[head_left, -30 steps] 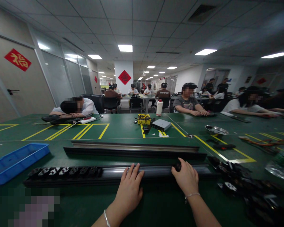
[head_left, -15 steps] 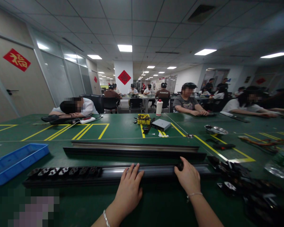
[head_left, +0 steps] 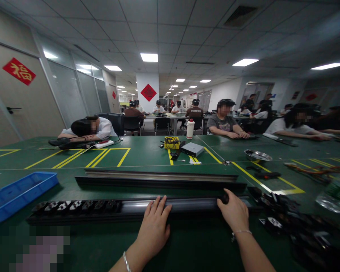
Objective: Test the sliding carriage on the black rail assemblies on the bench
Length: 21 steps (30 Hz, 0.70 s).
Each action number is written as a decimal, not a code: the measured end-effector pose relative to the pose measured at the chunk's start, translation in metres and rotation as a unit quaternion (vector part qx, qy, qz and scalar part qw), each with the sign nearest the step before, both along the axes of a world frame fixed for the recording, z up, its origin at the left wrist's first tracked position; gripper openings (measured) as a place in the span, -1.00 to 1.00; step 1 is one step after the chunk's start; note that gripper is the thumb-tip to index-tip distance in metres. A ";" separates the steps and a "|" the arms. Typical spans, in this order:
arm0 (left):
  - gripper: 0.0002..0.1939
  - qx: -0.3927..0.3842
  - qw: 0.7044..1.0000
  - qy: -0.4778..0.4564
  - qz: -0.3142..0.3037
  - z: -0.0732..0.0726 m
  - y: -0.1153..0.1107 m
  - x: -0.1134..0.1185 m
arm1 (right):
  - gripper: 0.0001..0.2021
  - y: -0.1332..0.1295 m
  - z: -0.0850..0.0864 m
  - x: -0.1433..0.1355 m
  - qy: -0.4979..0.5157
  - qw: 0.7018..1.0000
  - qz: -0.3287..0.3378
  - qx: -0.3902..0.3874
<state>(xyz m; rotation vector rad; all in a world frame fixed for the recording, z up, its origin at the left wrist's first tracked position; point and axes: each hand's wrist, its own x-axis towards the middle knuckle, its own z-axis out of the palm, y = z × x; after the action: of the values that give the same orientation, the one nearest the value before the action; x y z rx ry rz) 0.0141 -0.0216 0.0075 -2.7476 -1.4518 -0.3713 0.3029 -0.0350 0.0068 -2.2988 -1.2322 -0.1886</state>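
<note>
A long black rail (head_left: pixel 192 206) with a shiny grey channel lies crosswise in front of me. Several small black and silver socket-like modules (head_left: pixel 87 206) sit in a row in its left part. My left hand (head_left: pixel 155 223) rests with spread fingers on the rail near its middle. Farther right, my right hand (head_left: pixel 234 211) pinches a small dark part (head_left: pixel 223 198) between thumb and forefinger over the channel; its exact kind is hidden by the fingers. Behind this rail lies a second black rail (head_left: pixel 158 180), parallel to it.
A blue tray (head_left: pixel 22 192) stands at the left. Loose black parts (head_left: pixel 294 219) are heaped at the right, by a clear plastic bottle (head_left: pixel 334 196). A metal bowl (head_left: pixel 257 155), a grey box (head_left: pixel 192 149) and a yellow item with cables (head_left: pixel 172 142) lie farther back. Several people sit beyond.
My right hand has slid a little to the right along the rail with the small dark part. The left hand stays in place on the rail.
</note>
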 end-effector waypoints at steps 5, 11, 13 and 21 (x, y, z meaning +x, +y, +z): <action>-0.34 0.002 1.000 0.002 -0.001 -0.002 0.001 -0.001 | -0.49 0.000 0.000 0.002 0.008 1.000 0.001 0.004; -0.34 0.000 1.000 0.000 -0.002 -0.001 0.001 0.000 | -0.50 0.000 0.000 0.003 0.011 1.000 -0.003 0.001; -0.34 -0.001 1.000 -0.001 -0.001 -0.001 0.001 0.000 | -0.50 0.000 0.000 0.003 0.010 1.000 -0.003 -0.003; -0.33 0.006 1.000 -0.004 -0.002 -0.005 0.001 -0.001 | -0.51 -0.001 0.003 0.012 0.021 0.999 -0.024 -0.011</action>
<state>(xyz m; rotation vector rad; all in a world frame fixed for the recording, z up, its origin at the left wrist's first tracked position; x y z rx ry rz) 0.0135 -0.0201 0.0028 -2.7429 -1.4421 -0.3908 0.3145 -0.0361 0.0095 -2.3399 -1.1657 -0.1447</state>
